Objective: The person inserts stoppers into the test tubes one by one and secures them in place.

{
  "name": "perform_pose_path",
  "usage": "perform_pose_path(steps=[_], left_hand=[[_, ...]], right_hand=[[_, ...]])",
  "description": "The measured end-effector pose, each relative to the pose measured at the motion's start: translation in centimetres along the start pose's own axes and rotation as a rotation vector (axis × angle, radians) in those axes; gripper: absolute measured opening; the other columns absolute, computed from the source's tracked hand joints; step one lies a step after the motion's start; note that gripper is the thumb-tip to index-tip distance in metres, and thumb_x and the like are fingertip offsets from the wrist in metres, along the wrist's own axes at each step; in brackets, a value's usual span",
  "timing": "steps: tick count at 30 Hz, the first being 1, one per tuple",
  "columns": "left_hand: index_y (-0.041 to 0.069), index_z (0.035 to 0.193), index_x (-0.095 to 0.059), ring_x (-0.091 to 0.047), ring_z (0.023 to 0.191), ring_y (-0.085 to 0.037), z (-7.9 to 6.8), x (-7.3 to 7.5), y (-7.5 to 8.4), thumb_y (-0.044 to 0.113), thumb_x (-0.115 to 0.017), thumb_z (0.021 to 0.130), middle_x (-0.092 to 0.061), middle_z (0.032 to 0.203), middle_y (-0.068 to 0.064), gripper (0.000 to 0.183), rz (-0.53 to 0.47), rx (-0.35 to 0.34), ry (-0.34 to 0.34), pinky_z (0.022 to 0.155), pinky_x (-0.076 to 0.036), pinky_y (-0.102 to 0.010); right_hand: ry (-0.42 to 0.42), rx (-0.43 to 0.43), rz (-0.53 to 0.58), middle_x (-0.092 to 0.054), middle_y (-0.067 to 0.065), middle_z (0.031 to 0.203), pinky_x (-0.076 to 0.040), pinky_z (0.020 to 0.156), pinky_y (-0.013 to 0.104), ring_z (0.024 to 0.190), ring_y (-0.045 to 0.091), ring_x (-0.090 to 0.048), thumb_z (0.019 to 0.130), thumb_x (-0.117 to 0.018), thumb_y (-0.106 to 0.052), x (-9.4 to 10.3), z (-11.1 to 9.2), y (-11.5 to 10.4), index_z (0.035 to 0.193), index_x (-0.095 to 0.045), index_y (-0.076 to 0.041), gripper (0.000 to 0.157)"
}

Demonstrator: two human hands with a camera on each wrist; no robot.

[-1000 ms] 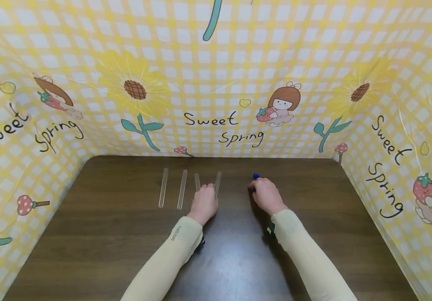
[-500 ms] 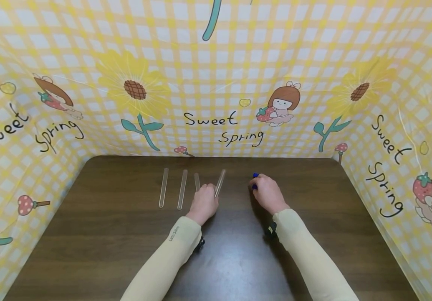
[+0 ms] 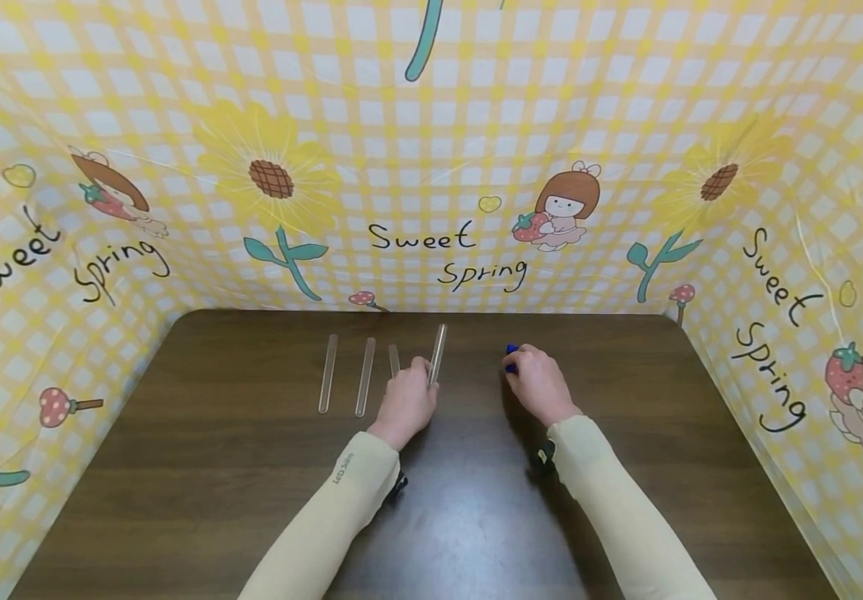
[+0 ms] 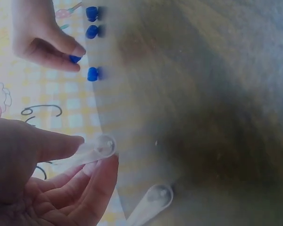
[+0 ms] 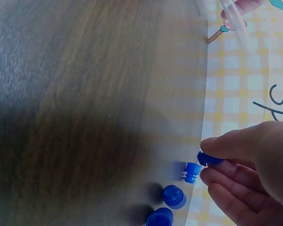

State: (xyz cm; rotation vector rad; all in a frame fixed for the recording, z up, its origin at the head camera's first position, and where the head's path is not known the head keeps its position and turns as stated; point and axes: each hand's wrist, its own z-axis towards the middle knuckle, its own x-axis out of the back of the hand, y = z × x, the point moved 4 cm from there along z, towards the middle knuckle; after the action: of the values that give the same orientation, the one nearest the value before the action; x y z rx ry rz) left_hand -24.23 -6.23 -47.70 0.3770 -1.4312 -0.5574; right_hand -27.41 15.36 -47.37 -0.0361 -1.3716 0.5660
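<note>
My left hand (image 3: 406, 400) pinches a clear test tube (image 3: 438, 350) between thumb and fingers, its rounded end pointing toward me in the left wrist view. The tube is tilted, with its far end raised. My right hand (image 3: 542, 383) pinches a small blue stopper (image 5: 209, 158) between thumb and fingertips. Three more blue stoppers stand near it on the table: a ribbed one (image 5: 192, 172), a second stopper (image 5: 174, 196) and a third stopper (image 5: 160, 217). Beside my left hand lies another test tube (image 3: 394, 357), partly hidden by that hand.
Further left, two clear test tubes lie side by side, an outer tube (image 3: 328, 373) and an inner tube (image 3: 365, 377). All this is on a dark wooden table (image 3: 176, 483). A yellow checked cloth (image 3: 416, 167) encloses its back and sides.
My left hand has lifted the test tube off the table and tipped its far end up. My right hand has picked up the blue stopper and moved slightly right.
</note>
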Motion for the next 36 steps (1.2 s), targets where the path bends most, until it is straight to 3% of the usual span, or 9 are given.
perform_pose_path(steps=[5,10,27,36], left_hand=[[0.0,0.119,-0.058,-0.065,0.072,-0.031,0.3,0.6,-0.1,0.012,-0.07,0.097,-0.064,0.081,-0.01,0.028,-0.029,0.015,-0.016,0.065,-0.054,-0.046],[0.0,0.123,-0.059,-0.066,0.071,-0.022,0.6,1.4,-0.2,0.013,-0.071,0.097,-0.069,0.083,-0.005,0.032,-0.071,0.001,-0.014,0.069,-0.055,-0.041],[0.003,0.126,-0.06,-0.067,0.076,-0.022,0.0,2.4,-0.6,0.013,-0.072,0.096,-0.072,0.088,-0.005,0.033,-0.123,-0.047,0.017,0.072,-0.054,-0.041],[0.001,0.125,-0.059,-0.066,0.076,-0.02,-0.6,2.2,-0.8,0.011,-0.072,0.096,-0.071,0.089,-0.006,0.034,-0.141,-0.066,-0.005,0.072,-0.054,-0.04]], right_hand=[[0.011,-0.021,0.01,-0.069,0.016,0.1,-0.055,0.086,0.048,0.094,0.035,-0.069,0.088,-0.078,-0.004,0.1,0.0,0.2,0.103,-0.078,0.0,0.016],[0.034,-0.036,0.017,-0.068,0.014,0.098,-0.056,0.083,0.048,0.09,0.034,-0.069,0.088,-0.079,-0.006,0.3,-0.1,0.3,0.103,-0.078,-0.001,0.016],[0.055,-0.077,0.107,-0.07,0.014,0.099,-0.057,0.079,0.045,0.087,0.03,-0.068,0.088,-0.08,-0.007,0.5,-0.6,0.2,0.104,-0.077,-0.001,0.017],[0.071,-0.079,0.152,-0.073,0.014,0.1,-0.058,0.079,0.043,0.086,0.028,-0.07,0.089,-0.081,-0.01,0.5,-0.7,0.0,0.104,-0.077,-0.001,0.018]])
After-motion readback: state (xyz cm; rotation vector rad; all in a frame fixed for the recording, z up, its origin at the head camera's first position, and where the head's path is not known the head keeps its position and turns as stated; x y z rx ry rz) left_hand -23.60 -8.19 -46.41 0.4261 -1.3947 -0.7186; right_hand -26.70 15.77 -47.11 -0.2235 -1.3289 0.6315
